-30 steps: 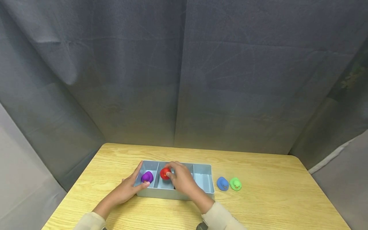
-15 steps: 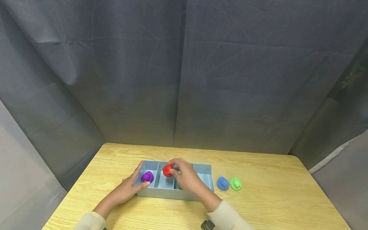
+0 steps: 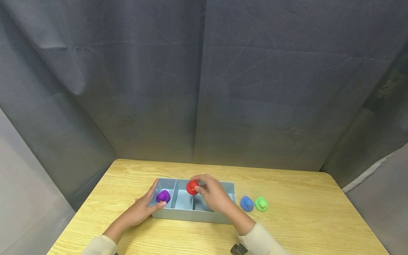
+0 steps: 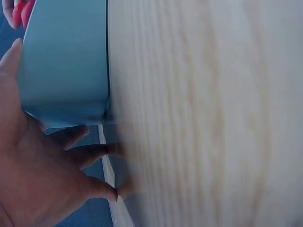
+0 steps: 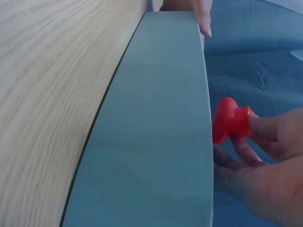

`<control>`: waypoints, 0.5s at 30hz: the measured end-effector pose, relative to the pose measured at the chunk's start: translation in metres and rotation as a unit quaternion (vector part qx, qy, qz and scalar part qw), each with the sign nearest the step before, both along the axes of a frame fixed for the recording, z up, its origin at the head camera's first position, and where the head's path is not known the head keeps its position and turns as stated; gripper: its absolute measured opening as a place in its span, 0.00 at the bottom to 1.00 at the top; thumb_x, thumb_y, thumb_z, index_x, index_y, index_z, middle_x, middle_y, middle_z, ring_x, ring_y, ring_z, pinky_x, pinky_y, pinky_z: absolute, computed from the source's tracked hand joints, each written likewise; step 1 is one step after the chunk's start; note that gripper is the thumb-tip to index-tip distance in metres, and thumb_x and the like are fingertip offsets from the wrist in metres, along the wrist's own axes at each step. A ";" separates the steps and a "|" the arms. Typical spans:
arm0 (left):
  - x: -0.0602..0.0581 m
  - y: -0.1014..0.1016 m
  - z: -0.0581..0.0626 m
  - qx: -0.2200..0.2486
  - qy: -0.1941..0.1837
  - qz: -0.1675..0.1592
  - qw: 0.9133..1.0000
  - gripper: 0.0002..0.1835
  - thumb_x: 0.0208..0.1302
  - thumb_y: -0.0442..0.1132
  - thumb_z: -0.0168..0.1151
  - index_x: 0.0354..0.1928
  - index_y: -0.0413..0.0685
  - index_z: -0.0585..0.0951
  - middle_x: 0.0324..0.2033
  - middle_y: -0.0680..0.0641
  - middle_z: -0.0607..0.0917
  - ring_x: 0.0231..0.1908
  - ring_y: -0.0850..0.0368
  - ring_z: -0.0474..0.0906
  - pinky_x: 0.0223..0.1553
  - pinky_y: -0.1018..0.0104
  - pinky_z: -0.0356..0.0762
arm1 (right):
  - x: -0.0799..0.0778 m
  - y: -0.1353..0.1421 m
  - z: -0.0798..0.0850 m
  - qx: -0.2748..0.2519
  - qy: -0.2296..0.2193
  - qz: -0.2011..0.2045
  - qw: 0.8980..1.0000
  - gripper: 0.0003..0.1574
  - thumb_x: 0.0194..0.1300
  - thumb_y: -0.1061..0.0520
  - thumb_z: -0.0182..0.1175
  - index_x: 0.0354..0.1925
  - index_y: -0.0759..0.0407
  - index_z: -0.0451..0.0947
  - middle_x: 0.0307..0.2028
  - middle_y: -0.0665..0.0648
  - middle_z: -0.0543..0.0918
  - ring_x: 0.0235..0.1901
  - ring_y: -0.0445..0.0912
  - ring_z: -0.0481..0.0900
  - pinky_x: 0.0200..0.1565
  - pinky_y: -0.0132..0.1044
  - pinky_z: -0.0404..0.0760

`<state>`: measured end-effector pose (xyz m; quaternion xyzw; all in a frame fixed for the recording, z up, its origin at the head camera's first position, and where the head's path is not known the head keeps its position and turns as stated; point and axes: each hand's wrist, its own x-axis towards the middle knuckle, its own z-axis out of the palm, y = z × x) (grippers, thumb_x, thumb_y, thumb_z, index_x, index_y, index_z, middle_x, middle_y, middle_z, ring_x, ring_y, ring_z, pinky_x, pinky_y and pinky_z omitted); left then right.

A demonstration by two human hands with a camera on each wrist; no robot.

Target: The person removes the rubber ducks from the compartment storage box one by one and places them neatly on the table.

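The left hand (image 3: 137,212) is spreading its fingers around the left end of the light blue divided tray (image 3: 191,215), the thumb lying over the near rim; its grip is staying loose and straight-fingered, seemingly bracing the tray rather than clenching it. In the leftmost compartment the purple duck (image 3: 164,195) is sitting, beside that thumb; the next compartment to the right is showing a bare floor. The red duck (image 3: 191,187) is hanging at or just above rim height, appearing over the divider at that compartment's right side; the right hand (image 3: 215,194) is pinching it between thumb and fingers, so this grip is closing firmly on the duck; the hand and forearm are hiding much of the tray's right part. Farther right, outside the tray, the blue duck (image 3: 247,203) and the green duck (image 3: 261,204) are resting close together on the bench (image 3: 306,212). If the work is sorting ducks into compartments, one is seemingly done, the red one is being handled, and two are waiting; whether the red duck is going in or coming out, this moment is not telling.
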<state>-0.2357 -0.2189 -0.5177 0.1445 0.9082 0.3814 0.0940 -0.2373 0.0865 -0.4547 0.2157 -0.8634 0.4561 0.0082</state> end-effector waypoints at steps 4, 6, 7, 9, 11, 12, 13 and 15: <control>0.000 0.000 0.000 0.002 0.001 -0.002 1.000 0.51 0.74 0.63 0.56 0.83 0.67 0.34 0.82 0.41 0.45 0.75 0.26 0.52 0.66 0.18 0.27 | 0.000 0.008 0.000 -0.026 -0.026 0.011 0.999 0.22 0.72 0.66 0.63 0.62 0.58 0.81 0.53 0.58 0.82 0.43 0.56 0.87 0.41 0.42 0.88; 0.001 0.000 0.001 0.003 0.001 -0.002 1.000 0.51 0.74 0.63 0.56 0.83 0.67 0.34 0.82 0.42 0.45 0.75 0.26 0.52 0.66 0.18 0.27 | 0.000 0.013 0.000 -0.044 -0.044 0.016 0.998 0.21 0.73 0.66 0.62 0.62 0.59 0.81 0.53 0.60 0.80 0.41 0.58 0.87 0.38 0.43 0.89; 0.001 0.000 0.001 0.002 0.000 -0.002 1.000 0.51 0.74 0.63 0.56 0.83 0.67 0.34 0.82 0.42 0.45 0.75 0.25 0.52 0.66 0.18 0.27 | 0.000 0.015 0.000 -0.052 -0.052 0.018 0.997 0.21 0.73 0.66 0.61 0.62 0.60 0.80 0.53 0.61 0.80 0.41 0.59 0.87 0.38 0.44 0.89; 0.001 0.000 0.001 0.002 -0.001 -0.002 1.000 0.51 0.74 0.63 0.56 0.83 0.68 0.33 0.82 0.42 0.44 0.75 0.25 0.52 0.66 0.18 0.26 | 0.000 0.019 0.000 -0.073 -0.066 0.022 0.995 0.20 0.73 0.67 0.60 0.62 0.61 0.80 0.54 0.63 0.79 0.42 0.59 0.87 0.39 0.47 0.90; 0.001 0.000 0.002 0.002 -0.003 -0.002 1.000 0.51 0.74 0.63 0.56 0.83 0.68 0.33 0.82 0.42 0.44 0.75 0.25 0.51 0.67 0.18 0.26 | 0.001 0.022 0.000 -0.090 -0.080 0.022 0.992 0.20 0.74 0.67 0.59 0.62 0.62 0.80 0.55 0.64 0.78 0.44 0.57 0.87 0.41 0.46 0.90; 0.002 0.000 0.002 0.002 -0.004 -0.002 1.000 0.51 0.74 0.63 0.56 0.83 0.68 0.33 0.82 0.42 0.44 0.75 0.25 0.51 0.67 0.18 0.26 | 0.002 0.024 0.001 -0.098 -0.086 0.021 0.991 0.20 0.74 0.66 0.59 0.62 0.62 0.80 0.56 0.65 0.77 0.44 0.56 0.87 0.43 0.46 0.89; 0.002 0.000 0.002 0.002 -0.004 -0.002 1.000 0.51 0.74 0.63 0.56 0.83 0.68 0.33 0.82 0.42 0.44 0.75 0.25 0.51 0.67 0.18 0.26 | 0.003 0.026 0.001 -0.106 -0.094 0.018 0.990 0.19 0.75 0.66 0.59 0.62 0.62 0.80 0.57 0.66 0.77 0.46 0.56 0.87 0.45 0.46 0.89; 0.002 0.001 0.003 0.003 -0.004 -0.003 1.000 0.51 0.75 0.63 0.56 0.83 0.67 0.33 0.82 0.42 0.43 0.75 0.24 0.51 0.67 0.19 0.25 | 0.004 0.029 0.002 -0.125 -0.108 0.012 0.986 0.19 0.75 0.66 0.59 0.62 0.64 0.79 0.60 0.67 0.76 0.48 0.55 0.86 0.48 0.46 0.88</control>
